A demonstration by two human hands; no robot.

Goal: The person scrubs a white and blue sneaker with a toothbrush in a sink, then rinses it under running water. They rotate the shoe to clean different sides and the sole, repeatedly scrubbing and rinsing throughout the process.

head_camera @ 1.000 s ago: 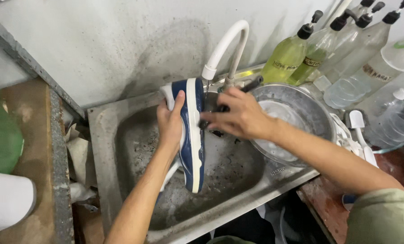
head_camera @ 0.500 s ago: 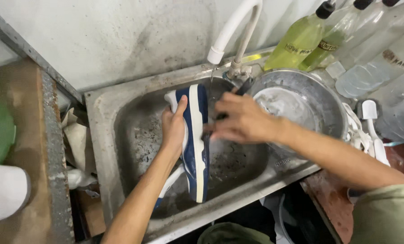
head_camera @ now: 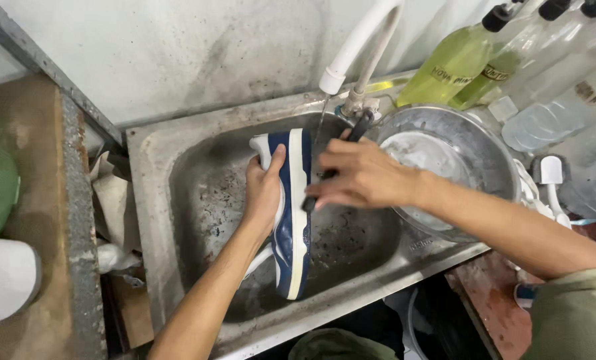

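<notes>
Scrubbing step: left hand [head_camera: 263, 193] grips the navy-and-white sneaker [head_camera: 291, 213] on edge over the steel sink [head_camera: 158, 173] while right hand [head_camera: 358, 177] clenches a dark brush [head_camera: 331, 170] against its sole under the faucet [head_camera: 351, 50]; continued strokes need firm bracing.

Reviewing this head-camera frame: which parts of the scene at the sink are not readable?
- Head view: the dark brush in the right hand is mostly hidden by the fingers and blurred; its bristles cannot be made out.
- The blue and white shoe has its inner side covered by the left hand.
- The tap runs off the top edge.
- The bottles are cut off at the top right.
- The metal bowl: contents unclear, partly behind the right forearm.
</notes>
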